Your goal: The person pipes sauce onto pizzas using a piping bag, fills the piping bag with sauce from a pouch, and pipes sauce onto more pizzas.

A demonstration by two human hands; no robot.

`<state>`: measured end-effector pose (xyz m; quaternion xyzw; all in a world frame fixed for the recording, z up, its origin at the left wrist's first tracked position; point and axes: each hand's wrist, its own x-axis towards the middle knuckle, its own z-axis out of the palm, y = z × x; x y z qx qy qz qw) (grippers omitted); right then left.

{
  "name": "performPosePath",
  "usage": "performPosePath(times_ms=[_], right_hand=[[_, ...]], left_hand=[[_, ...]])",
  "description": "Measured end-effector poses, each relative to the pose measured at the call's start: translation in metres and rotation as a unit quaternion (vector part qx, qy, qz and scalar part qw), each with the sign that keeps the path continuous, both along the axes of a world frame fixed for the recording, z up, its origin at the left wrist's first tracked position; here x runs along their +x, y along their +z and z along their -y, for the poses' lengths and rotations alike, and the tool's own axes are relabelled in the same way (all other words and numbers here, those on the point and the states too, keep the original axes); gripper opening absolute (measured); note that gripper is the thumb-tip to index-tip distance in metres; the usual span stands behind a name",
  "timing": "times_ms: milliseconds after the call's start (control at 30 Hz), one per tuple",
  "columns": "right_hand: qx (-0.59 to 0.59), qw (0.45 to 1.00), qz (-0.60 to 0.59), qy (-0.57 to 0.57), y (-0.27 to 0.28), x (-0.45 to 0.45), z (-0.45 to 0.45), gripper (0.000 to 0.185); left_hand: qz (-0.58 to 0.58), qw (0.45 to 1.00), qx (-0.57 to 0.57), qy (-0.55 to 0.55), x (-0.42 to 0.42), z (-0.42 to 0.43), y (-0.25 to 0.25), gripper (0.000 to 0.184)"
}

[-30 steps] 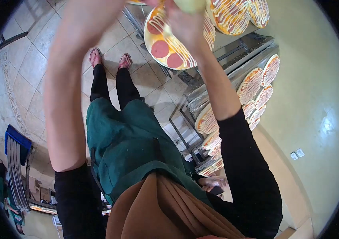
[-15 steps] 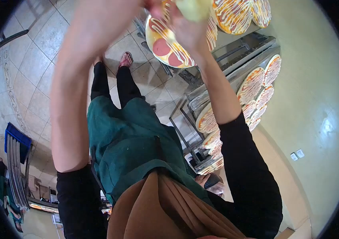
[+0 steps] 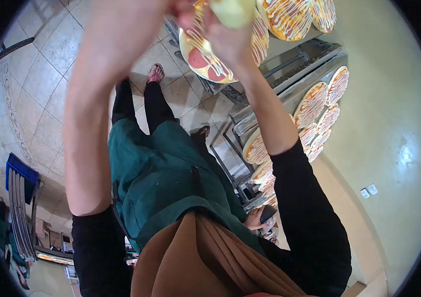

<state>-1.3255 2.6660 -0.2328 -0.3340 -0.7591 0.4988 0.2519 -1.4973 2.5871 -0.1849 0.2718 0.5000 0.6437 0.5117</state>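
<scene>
My right hand (image 3: 227, 42) is closed round a pale yellow-green, rounded soft-looking thing (image 3: 232, 11), cut off by the top edge. Beneath it lies a flat pizza (image 3: 198, 58) with round pink sausage slices and thin cream-coloured sauce lines. A pale strand shows between the hand and this pizza. My left hand (image 3: 183, 14) is at the top beside the right one, over the pizza's far side. Its fingers are blurred and partly out of frame, so their grip is hidden.
More sauce-striped pizzas (image 3: 284, 20) lie at the top right. Several others (image 3: 312, 106) rest on a lower metal rack (image 3: 255, 116) to the right. A co-worker's hand (image 3: 255, 218) holds something dark near my right side. Slatted metal with a blue end (image 3: 22, 173) stands left on tiled floor.
Both hands have shifted slightly left and down, the right still holding the pale thing. A co-worker's foot and hand show more beside the rack.
</scene>
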Motion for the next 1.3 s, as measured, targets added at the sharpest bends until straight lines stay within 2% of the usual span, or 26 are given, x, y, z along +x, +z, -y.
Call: performPosePath(times_ms=[100, 133, 167, 200, 233, 333, 467, 533, 567, 600, 633, 700, 767, 800, 833, 933, 967, 1067, 1100, 1167, 1233, 1267, 1300], right_hand=[[-0.033, 0.999, -0.033, -0.003, -0.018, -0.018, -0.002, 0.02], [-0.042, 0.998, -0.044, -0.001, -0.022, -0.023, -0.002, 0.025], [0.024, 0.999, -0.005, -0.032, -0.019, -0.017, 0.004, 0.01], [0.087, 0.993, 0.038, -0.066, -0.017, -0.011, 0.01, 0.015], [-0.05, 0.996, 0.022, -0.065, 0.014, 0.0, 0.016, 0.015], [-0.024, 0.999, 0.023, -0.042, 0.015, 0.014, 0.017, 0.016], [0.143, 0.989, 0.022, 0.017, -0.007, -0.006, 0.008, 0.008], [0.07, 0.997, -0.012, -0.017, -0.014, -0.019, 0.011, 0.027], [0.028, 0.999, -0.032, -0.011, -0.014, -0.016, 0.012, 0.026], [-0.001, 1.0, -0.01, -0.024, -0.011, -0.011, 0.015, 0.012], [-0.03, 0.999, 0.012, -0.036, -0.004, -0.005, 0.02, 0.009], [-0.038, 0.998, 0.038, -0.035, 0.005, 0.002, 0.021, 0.019], [-0.002, 0.999, 0.044, -0.024, 0.007, 0.003, 0.02, 0.024], [-0.009, 0.998, 0.049, -0.023, 0.005, 0.002, 0.019, 0.014], [-0.016, 0.998, 0.055, -0.022, 0.004, 0.0, 0.018, 0.009], [-0.064, 0.998, 0.004, 0.001, 0.013, -0.018, 0.012, 0.023], [0.015, 1.0, -0.007, 0.001, 0.005, -0.015, 0.008, 0.022], [-0.069, 0.99, 0.109, 0.058, 0.076, -0.006, -0.015, 0.024], [-0.146, 0.986, 0.073, 0.035, 0.087, 0.0, -0.019, 0.026], [0.109, 0.992, 0.053, -0.023, 0.108, -0.002, -0.034, 0.025], [0.304, 0.952, 0.045, 0.004, 0.141, -0.008, -0.053, 0.024], [0.372, 0.925, 0.05, 0.062, 0.156, 0.002, -0.074, 0.024], [0.351, 0.933, 0.042, 0.069, 0.168, -0.001, -0.077, 0.023]], left_hand=[[0.044, 0.999, 0.007, -0.011, -0.022, -0.003, -0.029, 0.036], [-0.024, 0.998, -0.058, 0.032, 0.002, -0.003, 0.019, 0.035], [-0.034, 0.997, -0.065, 0.028, 0.01, -0.001, 0.025, 0.034], [-0.044, 0.996, -0.073, 0.024, 0.018, 0.001, 0.032, 0.032], [-0.055, 0.995, -0.081, 0.02, 0.027, 0.004, 0.039, 0.031], [0.007, 0.995, -0.101, 0.02, 0.039, 0.003, 0.042, 0.029], [-0.052, 0.996, -0.048, 0.049, 0.025, 0.003, 0.033, 0.03], [-0.061, 0.996, -0.036, 0.05, 0.015, 0.003, 0.036, 0.032], [-0.084, 0.994, -0.04, 0.048, 0.016, 0.003, 0.035, 0.032], [-0.073, 0.994, -0.071, 0.038, 0.019, 0.002, 0.039, 0.032], [-0.062, 0.992, -0.102, 0.027, 0.022, 0.001, 0.042, 0.032], [0.001, 0.98, -0.201, -0.002, 0.025, -0.007, 0.06, 0.033], [0.016, 0.982, -0.188, -0.007, 0.024, -0.004, 0.058, 0.035], [0.024, 0.983, -0.181, -0.009, 0.023, -0.002, 0.058, 0.036], [-0.022, 0.992, -0.122, -0.002, 0.019, 0.002, 0.052, 0.035], [-0.092, 0.992, -0.089, -0.009, 0.012, -0.003, 0.058, 0.032], [-0.139, 0.988, -0.047, -0.056, 0.001, -0.006, 0.062, 0.03], [-0.24, 0.969, 0.037, -0.047, 0.02, -0.023, 0.089, 0.021], [-0.277, 0.958, 0.045, -0.057, 0.019, -0.029, 0.097, 0.02], [-0.352, 0.931, 0.059, -0.076, 0.013, -0.041, 0.115, 0.017], [-0.424, 0.898, 0.072, -0.096, 0.007, -0.055, 0.135, 0.015], [-0.452, 0.882, 0.084, -0.101, 0.003, -0.057, 0.145, 0.014], [-0.46, 0.877, 0.097, -0.105, 0.001, -0.061, 0.153, 0.013]])
